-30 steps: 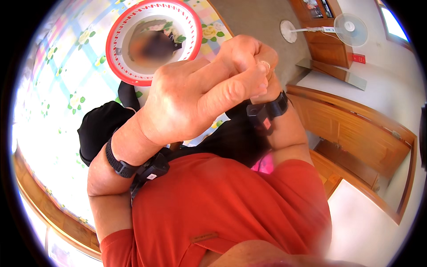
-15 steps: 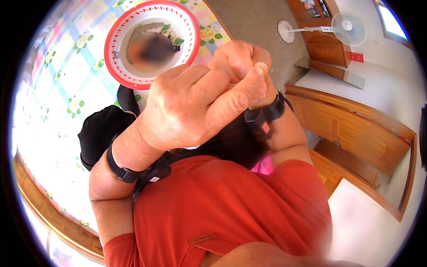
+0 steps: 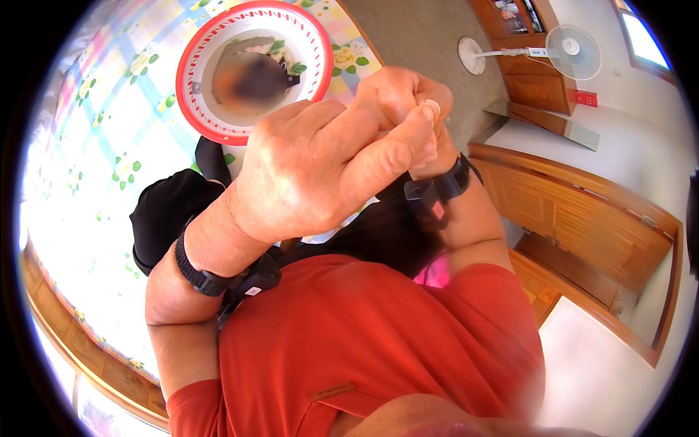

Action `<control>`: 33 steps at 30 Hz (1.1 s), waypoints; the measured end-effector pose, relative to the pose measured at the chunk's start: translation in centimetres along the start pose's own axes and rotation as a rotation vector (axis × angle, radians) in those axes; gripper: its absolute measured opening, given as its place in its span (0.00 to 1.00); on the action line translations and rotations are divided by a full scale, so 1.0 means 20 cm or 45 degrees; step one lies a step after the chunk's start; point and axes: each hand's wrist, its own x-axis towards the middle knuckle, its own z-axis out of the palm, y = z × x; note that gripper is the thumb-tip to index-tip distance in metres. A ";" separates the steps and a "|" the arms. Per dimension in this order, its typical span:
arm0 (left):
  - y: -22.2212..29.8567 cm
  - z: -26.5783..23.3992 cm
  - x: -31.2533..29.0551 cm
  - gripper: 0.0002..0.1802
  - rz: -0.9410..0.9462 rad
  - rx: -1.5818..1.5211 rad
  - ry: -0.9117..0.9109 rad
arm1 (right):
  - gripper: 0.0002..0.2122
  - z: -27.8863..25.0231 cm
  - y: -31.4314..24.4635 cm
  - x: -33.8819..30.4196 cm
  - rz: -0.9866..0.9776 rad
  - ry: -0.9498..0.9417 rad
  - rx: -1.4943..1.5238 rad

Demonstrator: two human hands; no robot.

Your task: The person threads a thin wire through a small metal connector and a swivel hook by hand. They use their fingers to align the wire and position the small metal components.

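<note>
Both my hands are raised together above my lap, fingertips meeting. My left hand is closed, its thumb and forefinger stretched toward the other hand in a pinch. Behind it my right hand is curled closed, partly hidden by the left fingers. A faint thin glint shows between the hands; what they hold is too small to make out. Black cloth lies beside my left wrist on the table, and more dark fabric spreads below my hands. Each wrist wears a dark strap with a small box.
A white basin with a red rim stands on the flowered tablecloth beyond my left hand; its contents are blurred. To the right are a standing fan, a wooden cabinet and a low wooden panel.
Both hands keep almost the same pose, fingertips together. The whole view has shifted slightly, so the basin appears a little farther right.
</note>
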 end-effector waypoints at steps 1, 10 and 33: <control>0.00 -0.01 0.00 0.31 -0.014 -0.008 -0.023 | 0.15 -0.02 0.00 0.00 -0.024 -0.030 -0.011; 0.00 -0.03 0.03 0.11 -0.836 -0.706 0.117 | 0.08 0.10 -0.07 0.03 -0.093 0.313 -0.319; -0.05 -0.11 0.06 0.03 -1.530 -1.305 -0.181 | 0.07 0.27 -0.14 0.08 0.150 0.983 -1.957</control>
